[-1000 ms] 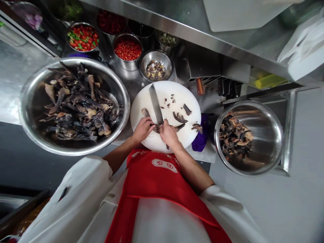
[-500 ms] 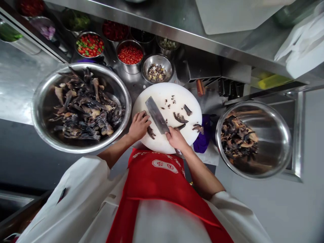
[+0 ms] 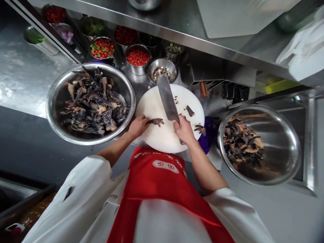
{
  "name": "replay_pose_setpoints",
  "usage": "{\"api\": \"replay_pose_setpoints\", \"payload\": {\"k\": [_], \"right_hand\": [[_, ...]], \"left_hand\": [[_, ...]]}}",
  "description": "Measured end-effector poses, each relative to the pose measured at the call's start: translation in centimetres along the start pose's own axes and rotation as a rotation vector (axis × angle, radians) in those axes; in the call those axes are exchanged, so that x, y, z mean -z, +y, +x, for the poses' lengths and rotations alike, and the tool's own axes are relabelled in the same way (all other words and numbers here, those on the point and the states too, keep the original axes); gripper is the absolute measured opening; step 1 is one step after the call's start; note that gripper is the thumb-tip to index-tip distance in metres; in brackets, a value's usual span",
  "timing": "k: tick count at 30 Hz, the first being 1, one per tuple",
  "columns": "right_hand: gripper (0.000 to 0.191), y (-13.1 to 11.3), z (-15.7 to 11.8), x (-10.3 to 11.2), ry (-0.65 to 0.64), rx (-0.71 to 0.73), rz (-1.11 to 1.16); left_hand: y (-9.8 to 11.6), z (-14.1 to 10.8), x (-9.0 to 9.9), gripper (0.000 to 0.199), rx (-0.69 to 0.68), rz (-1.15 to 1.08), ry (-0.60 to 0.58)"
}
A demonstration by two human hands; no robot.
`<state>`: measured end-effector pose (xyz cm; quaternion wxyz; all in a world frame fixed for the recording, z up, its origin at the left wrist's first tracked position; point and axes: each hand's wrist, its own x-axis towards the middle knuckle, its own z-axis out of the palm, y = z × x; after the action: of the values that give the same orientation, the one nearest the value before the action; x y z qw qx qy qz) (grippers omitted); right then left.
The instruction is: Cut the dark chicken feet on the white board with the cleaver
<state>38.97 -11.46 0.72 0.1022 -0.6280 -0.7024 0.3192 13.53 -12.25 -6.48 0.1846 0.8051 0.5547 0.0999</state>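
My right hand (image 3: 184,129) is wrapped round the handle of a cleaver (image 3: 167,97), whose broad blade slants up and left over the round white cutting board (image 3: 152,101). At the board's left edge my left hand (image 3: 138,126) is closed on the end of a dark clawed foot (image 3: 156,122), with the toes pointing right. Another dark foot (image 3: 200,129) lies at the board's right edge. A dark chunk (image 3: 189,111) and several small bits rest on the board's right half, partly hidden by my right hand and the blade.
A large steel bowl (image 3: 52,114) of dark pieces stands left, another bowl (image 3: 286,155) of pieces right. Behind the board are a small bowl (image 3: 172,67), a pot of red chillies (image 3: 138,57) and other containers. A metal shelf (image 3: 152,28) overhangs them. A purple cloth (image 3: 209,135) lies beside the board.
The cleaver has lifted and shifted right, its tip now near the small bowl. My left hand now holds a foot lying sideways. The view has shifted slightly.
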Motion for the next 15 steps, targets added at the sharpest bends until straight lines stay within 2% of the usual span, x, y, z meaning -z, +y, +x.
{"api": "replay_pose_setpoints", "payload": {"k": [5,9,13,15], "right_hand": [[0.026,-0.1,-4.1,-0.8,-0.008,-0.062,0.094],[0.028,-0.6,-6.4,-3.0,-0.045,-0.096,0.114],[0.029,-1.8,-7.3,-5.6,-0.087,-0.08,-0.033],[0.03,-2.6,-7.3,-5.7,-0.102,-0.08,-0.118]], "left_hand": [[-0.8,-1.9,-1.0,0.022,0.127,-0.178,0.148],[0.5,-4.0,-1.9,0.023,0.27,-0.199,0.229],[3.2,-4.7,-3.4,0.024,0.203,-0.272,0.224],[4.2,-4.9,-3.9,0.024,0.152,-0.319,0.224]]}}
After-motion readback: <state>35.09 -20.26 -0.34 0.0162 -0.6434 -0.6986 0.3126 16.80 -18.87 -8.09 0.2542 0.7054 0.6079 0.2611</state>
